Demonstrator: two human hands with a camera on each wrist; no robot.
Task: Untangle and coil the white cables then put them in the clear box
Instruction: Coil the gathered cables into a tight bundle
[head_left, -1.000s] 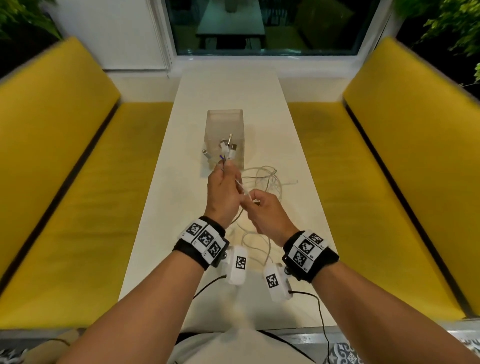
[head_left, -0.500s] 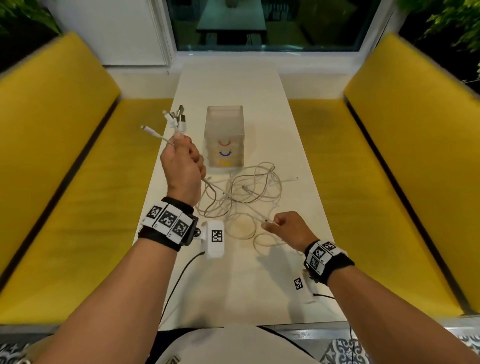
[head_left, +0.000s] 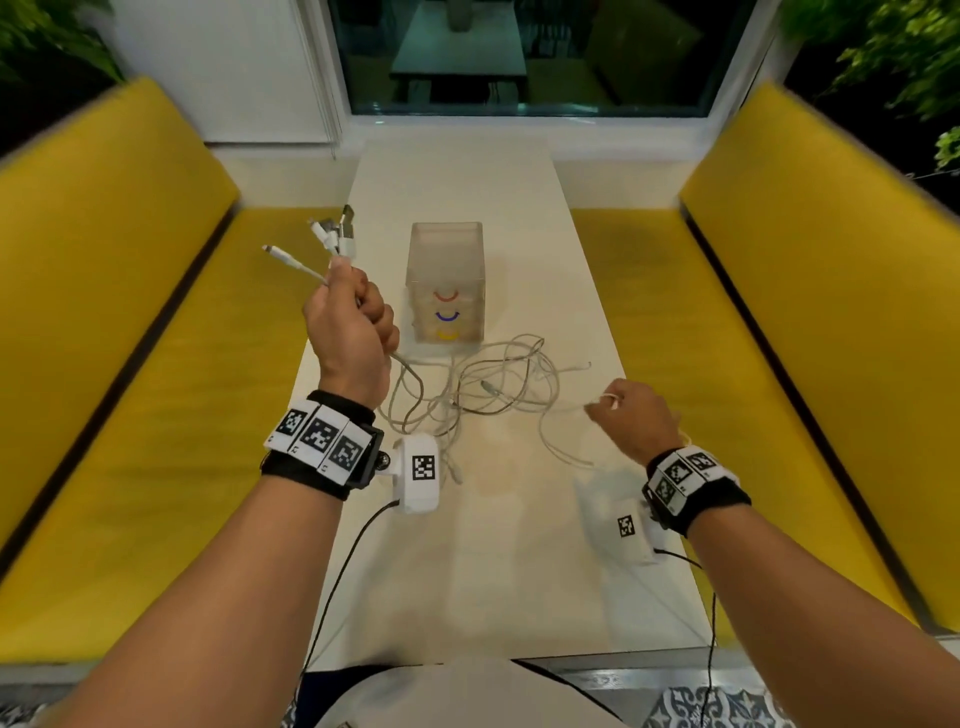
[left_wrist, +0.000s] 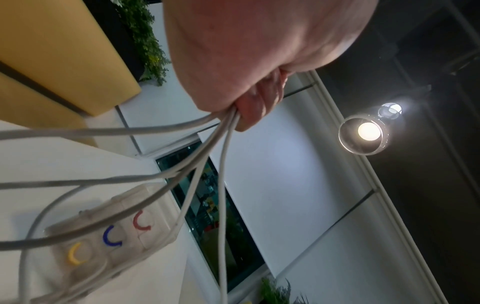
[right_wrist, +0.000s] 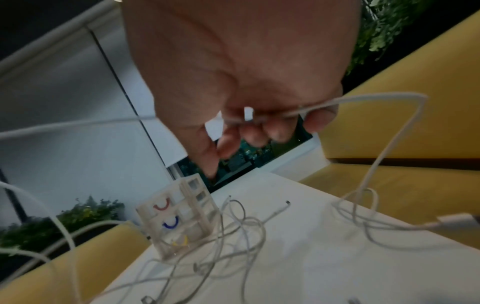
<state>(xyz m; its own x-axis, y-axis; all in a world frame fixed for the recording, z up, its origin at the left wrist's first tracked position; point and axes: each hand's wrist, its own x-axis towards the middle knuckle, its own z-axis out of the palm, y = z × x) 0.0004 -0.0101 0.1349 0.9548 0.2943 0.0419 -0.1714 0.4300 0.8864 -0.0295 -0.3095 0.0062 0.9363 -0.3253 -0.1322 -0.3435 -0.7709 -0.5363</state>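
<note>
White cables (head_left: 483, 384) lie tangled mid-worktop; left hand (head_left: 349, 332) fists plug ends, right hand (head_left: 636, 418) pinches one strand: draw slowly, avoiding knots.

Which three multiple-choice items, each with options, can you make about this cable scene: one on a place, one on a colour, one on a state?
1. Where does the clear box stand?
A. on the white table
B. on a yellow bench
C. in a hand

2. Which colour is the middle arc on the box?
A. green
B. blue
C. black

3. What is the left hand doing?
A. lying flat on the table
B. gripping several white cables, plug ends up
C. holding the box

Answers:
1 A, the box rests on the tabletop.
2 B, red above, blue, yellow below.
3 B, cords run out of the closed fist.
</note>
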